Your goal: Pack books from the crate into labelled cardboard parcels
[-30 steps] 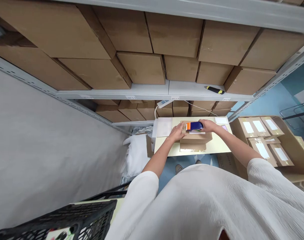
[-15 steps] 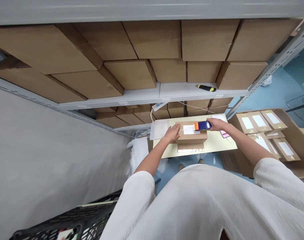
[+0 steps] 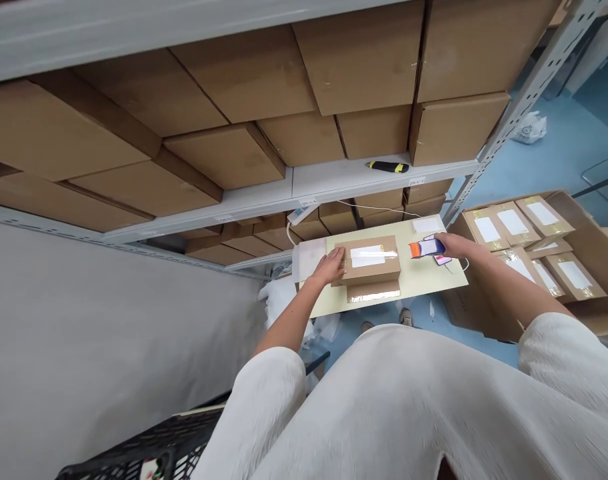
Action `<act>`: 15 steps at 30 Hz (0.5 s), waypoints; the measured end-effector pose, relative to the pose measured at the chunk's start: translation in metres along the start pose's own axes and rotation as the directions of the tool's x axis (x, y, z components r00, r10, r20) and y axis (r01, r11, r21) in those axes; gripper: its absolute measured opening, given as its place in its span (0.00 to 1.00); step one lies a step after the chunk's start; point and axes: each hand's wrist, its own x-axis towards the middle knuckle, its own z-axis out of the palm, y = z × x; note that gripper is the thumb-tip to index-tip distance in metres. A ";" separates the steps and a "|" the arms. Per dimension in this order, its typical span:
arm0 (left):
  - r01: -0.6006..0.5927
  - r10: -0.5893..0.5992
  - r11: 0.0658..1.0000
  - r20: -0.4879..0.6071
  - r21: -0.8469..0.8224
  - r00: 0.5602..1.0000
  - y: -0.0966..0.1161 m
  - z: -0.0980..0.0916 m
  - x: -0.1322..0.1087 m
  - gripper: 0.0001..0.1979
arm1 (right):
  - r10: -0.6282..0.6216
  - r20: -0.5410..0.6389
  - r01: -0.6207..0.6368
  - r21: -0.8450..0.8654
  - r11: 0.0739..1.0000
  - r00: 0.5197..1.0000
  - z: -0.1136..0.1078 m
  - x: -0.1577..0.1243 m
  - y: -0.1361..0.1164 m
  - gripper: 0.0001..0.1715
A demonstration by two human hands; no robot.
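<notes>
A cardboard box [image 3: 369, 272] lies on a pale yellow tabletop [image 3: 429, 287], a white label [image 3: 367, 257] on its top and clear tape running across the label to the right. My left hand [image 3: 330, 265] rests on the left end of the box with the fingers laid flat. Just right of the box, my right hand [image 3: 451, 245] grips a blue and orange tape dispenser [image 3: 427, 249], apart from the cardboard. A taped flap [image 3: 373, 291] juts from the front of the box. Partly hidden beneath the dispenser is a phone [image 3: 443, 261].
Shelves of cardboard boxes [image 3: 244, 80] stand in front of me. A black and yellow utility knife [image 3: 388, 167] lies on the shelf edge. At the right, a large open carton [image 3: 591, 233] holds several labelled boxes. A black crate [image 3: 134, 453] sits at lower left.
My right hand has carried the tape dispenser off the box to the right, leaving tape across the label. My left hand stays on the box. The view has turned slightly.
</notes>
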 end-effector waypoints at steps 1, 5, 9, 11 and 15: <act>0.008 -0.008 1.000 0.001 0.001 1.000 0.001 0.000 0.000 0.48 | -0.005 -0.001 0.005 0.005 1.000 1.000 0.002 0.002 0.000 0.24; 0.031 -0.031 0.999 -0.010 -0.012 0.999 0.003 0.001 0.002 0.47 | 0.011 -0.002 -0.011 0.014 1.000 1.000 0.009 0.007 0.003 0.27; 0.027 -0.028 0.999 -0.015 -0.039 0.999 0.006 0.003 0.002 0.48 | 0.057 0.023 -0.056 -0.051 0.997 0.998 0.017 0.016 -0.001 0.26; 0.025 -0.026 0.999 -0.012 -0.041 1.000 0.007 0.003 0.002 0.48 | 0.076 0.055 -0.070 -0.110 0.991 0.996 0.020 0.023 -0.010 0.26; 0.029 -0.029 1.000 0.016 -0.012 0.999 0.008 0.003 0.001 0.49 | 0.103 0.112 -0.079 -0.195 0.978 0.988 0.018 0.039 -0.036 0.28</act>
